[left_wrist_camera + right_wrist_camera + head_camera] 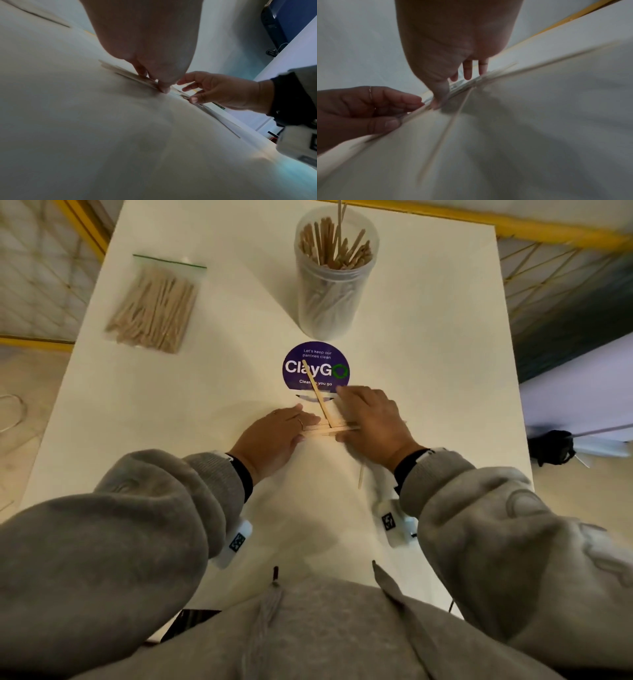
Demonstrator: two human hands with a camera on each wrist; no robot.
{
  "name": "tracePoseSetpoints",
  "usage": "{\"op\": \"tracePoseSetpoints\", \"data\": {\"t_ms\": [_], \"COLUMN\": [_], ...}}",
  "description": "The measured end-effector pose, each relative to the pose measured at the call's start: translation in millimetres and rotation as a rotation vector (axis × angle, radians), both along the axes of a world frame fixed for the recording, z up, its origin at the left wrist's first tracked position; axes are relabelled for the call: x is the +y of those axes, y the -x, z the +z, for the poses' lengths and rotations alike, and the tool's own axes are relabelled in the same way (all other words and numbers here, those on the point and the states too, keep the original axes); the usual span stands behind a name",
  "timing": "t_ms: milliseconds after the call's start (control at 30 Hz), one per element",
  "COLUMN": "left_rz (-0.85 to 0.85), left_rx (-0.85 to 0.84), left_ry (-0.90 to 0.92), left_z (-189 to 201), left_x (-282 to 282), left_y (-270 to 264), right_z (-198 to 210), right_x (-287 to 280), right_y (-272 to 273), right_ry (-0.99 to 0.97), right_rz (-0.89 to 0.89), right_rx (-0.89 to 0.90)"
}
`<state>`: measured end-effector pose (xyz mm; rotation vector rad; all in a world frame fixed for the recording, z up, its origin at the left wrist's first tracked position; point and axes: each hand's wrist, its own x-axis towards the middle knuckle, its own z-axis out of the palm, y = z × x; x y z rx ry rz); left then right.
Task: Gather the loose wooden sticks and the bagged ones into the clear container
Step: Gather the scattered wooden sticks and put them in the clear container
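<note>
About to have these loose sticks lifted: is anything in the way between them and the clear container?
Nothing visible blocks the way. Both hands, left hand and right hand, are on the loose sticks near the purple sticker. The table beyond is bare up to the clear container, whose mouth is open. The bagged sticks lie off to the left.

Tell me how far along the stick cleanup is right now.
Partly done. The clear container already stands full of upright sticks. In hand: the left hand and right hand are pressing a small bundle of loose sticks together on the white table, not yet lifted. Left: one stick across the purple sticker, another near the right wrist, and the bag of sticks, untouched.
</note>
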<state>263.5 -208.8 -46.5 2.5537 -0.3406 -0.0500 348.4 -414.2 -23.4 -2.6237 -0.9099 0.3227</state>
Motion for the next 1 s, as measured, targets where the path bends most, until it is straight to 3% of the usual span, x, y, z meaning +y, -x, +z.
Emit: {"op": "tracePoseSetpoints", "data": {"t_ms": [100, 167, 300, 400, 500, 633, 733, 900, 1000], "left_rz": [0.051, 0.081, 0.075, 0.055, 0.05, 0.026, 0.026, 0.122, 0.138], "left_rx": [-0.013, -0.032, -0.035, 0.079, 0.142, 0.061, -0.048, -0.039, -0.006], "left_ry": [-0.02, -0.043, -0.176, -0.305, -0.258, -0.192, -0.239, -0.192, -0.205], "left_z": [5, 9, 11, 12, 8, 2, 5, 14, 15], "left_x": [1, 2, 8, 11, 10, 3, -4, -9, -4], "left_y": [-2, -4, -10, -15, -13, -3, -2, -4, -3], "right_z": [1, -3, -9, 1, 19, 20, 5, -4, 3], "right_x": [22, 28, 13, -7, -39, -62, -53, -32, -39], "right_y": [-13, -11, 2, 1, -11, -17, -3, 13, 10], "right_ry": [0.158, 0.099, -0.096, -0.116, 0.095, 0.389, 0.269, -0.008, -0.001], "right_rz": [0.179, 0.253, 0.218, 0.193, 0.19, 0.251, 0.302, 0.131, 0.035], "right_rx": [0.078, 0.07, -0.007, 0.079, 0.121, 0.149, 0.068, -0.058, 0.158]}}
